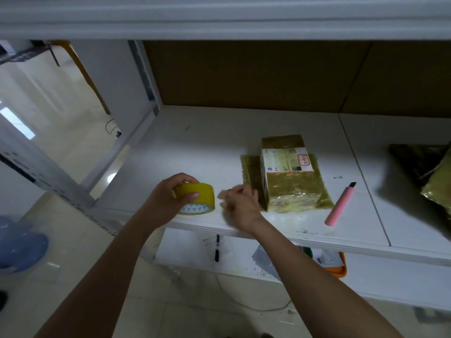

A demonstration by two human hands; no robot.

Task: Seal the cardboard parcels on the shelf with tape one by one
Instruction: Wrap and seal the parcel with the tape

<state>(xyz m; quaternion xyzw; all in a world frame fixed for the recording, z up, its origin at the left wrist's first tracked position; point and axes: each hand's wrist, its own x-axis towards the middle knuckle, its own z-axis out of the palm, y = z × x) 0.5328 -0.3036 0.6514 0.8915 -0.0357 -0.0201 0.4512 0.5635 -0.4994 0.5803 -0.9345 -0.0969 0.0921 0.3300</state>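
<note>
1. Tape roll (pixel 196 198), lower centre of frame on the shelf (pixel 280 228): left hand (pixel 168 201) grips it, fingers curled round.
2. Right hand (pixel 240 203), blurred: fingers loosely bent, whether pinching the tape end cannot be told.
3. Parcel (pixel 290 174), centre right: draw the strip out taut before laying it.

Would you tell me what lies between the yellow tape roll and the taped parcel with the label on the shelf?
In the head view, only the right hand lies between the tape roll and the parcel, its fingers blurred.
</note>
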